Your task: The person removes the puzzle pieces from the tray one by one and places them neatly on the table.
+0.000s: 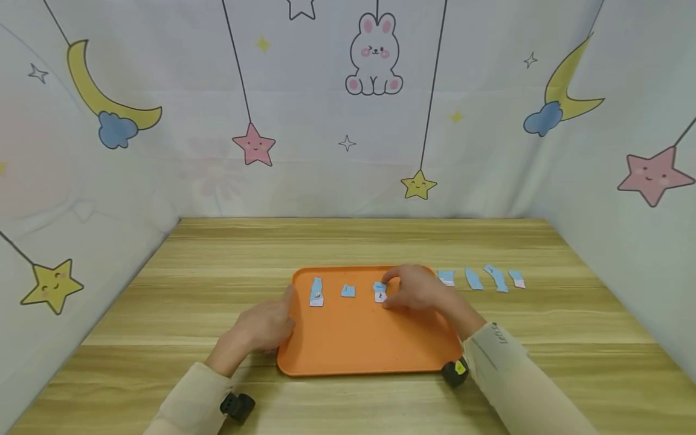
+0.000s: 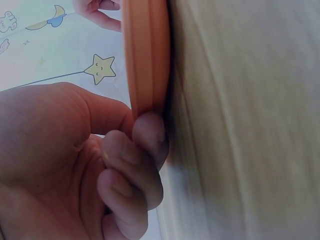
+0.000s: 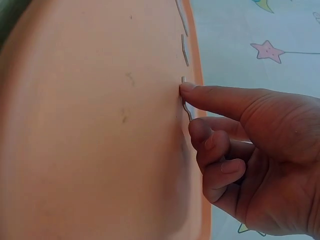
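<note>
Hands (image 1: 266, 325) (image 1: 417, 287) curled, gripping tray (image 1: 348, 344), pinching flat piece (image 1: 379, 297)

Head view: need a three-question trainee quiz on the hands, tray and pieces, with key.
1. Count: how many blue pieces show on the table to the right of the orange tray?
2. True or false: the left hand is touching the edge of the tray.
3. Multiple choice: what does the right hand have between its fingertips?
A) the tray's rim
B) a small flat piece
C) nothing

Key: 1. four; 2. true; 3. B
</note>
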### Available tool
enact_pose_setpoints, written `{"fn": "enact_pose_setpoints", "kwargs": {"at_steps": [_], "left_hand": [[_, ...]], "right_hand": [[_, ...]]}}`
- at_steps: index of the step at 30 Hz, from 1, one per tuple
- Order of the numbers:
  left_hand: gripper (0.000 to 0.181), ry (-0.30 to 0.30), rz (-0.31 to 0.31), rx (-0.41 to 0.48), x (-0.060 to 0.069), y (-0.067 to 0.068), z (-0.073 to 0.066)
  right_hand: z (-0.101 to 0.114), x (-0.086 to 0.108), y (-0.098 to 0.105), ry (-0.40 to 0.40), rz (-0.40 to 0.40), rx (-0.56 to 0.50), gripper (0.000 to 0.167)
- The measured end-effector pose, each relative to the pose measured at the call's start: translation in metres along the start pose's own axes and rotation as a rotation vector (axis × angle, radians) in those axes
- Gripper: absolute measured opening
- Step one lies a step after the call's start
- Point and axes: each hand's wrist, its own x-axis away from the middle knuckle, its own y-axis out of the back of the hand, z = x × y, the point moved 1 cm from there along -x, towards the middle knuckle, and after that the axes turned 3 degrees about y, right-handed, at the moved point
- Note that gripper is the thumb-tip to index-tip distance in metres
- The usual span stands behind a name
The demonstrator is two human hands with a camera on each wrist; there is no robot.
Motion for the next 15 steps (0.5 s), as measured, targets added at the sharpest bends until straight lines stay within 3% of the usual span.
{"fn": "enact_pose_setpoints", "kwargs": {"at_steps": [15], "left_hand": [[0.073, -0.002, -0.006, 0.000, 0.0005, 0.0014, -0.0003]], "right_hand": [[0.0019, 0.0023, 0.0001, 0.073, 0.026, 0.035, 0.038]]}}
